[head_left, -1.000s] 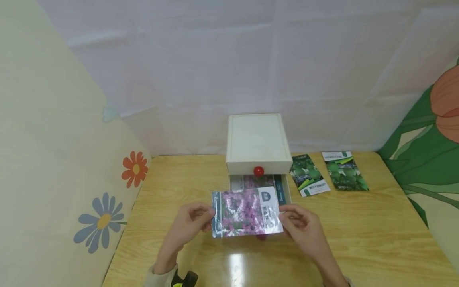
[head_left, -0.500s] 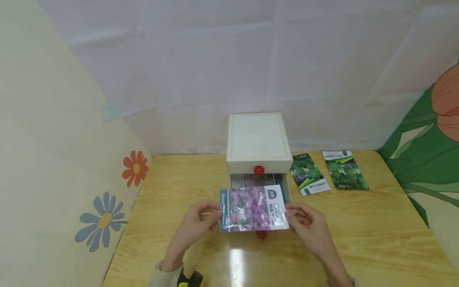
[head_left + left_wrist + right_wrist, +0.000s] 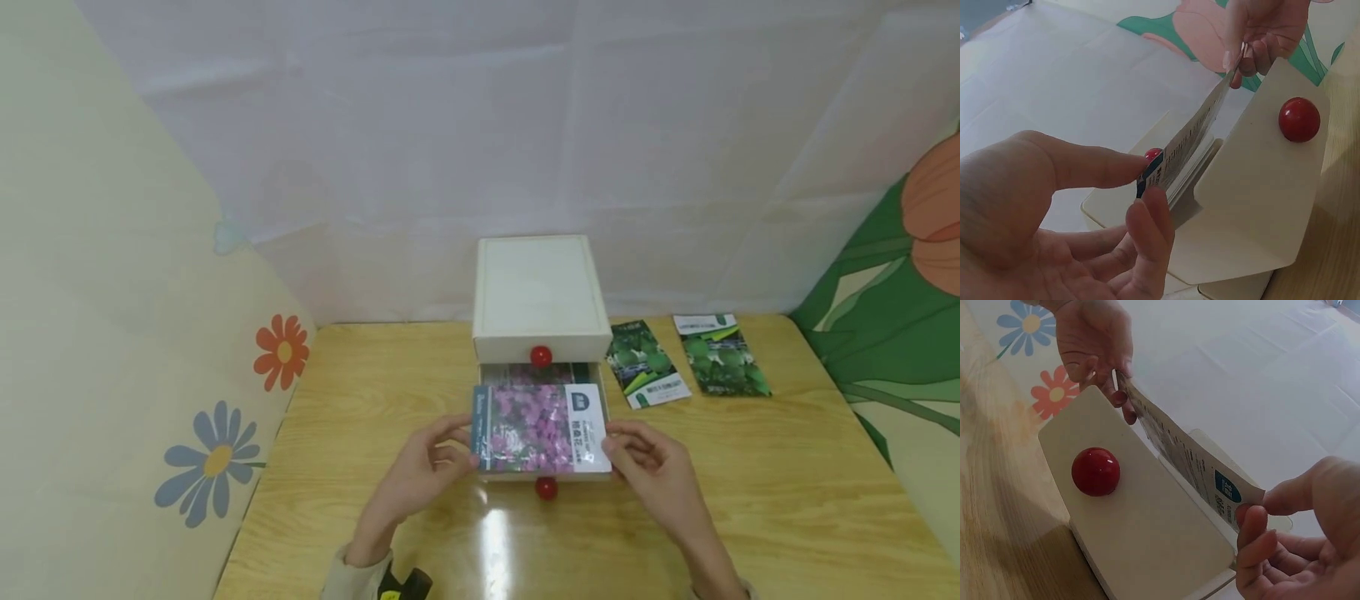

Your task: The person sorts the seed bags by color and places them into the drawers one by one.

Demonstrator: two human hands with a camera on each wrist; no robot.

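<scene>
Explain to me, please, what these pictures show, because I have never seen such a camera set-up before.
There is no machine here, only a person's left hand and right hand. One picture comes from a camera on the head, looking down; the other two come from cameras on each wrist. The hands pinch opposite ends of a pink-flowered packet over the open drawer of a small white box. Another packet shows inside the drawer. Two green packets lie on the wooden table, right of the box.

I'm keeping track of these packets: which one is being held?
The upper pink-flowered packet, pinched at opposite ends by the left hand and right hand over the drawer. Another pink one lies inside; two green packets lie on the table.
</scene>
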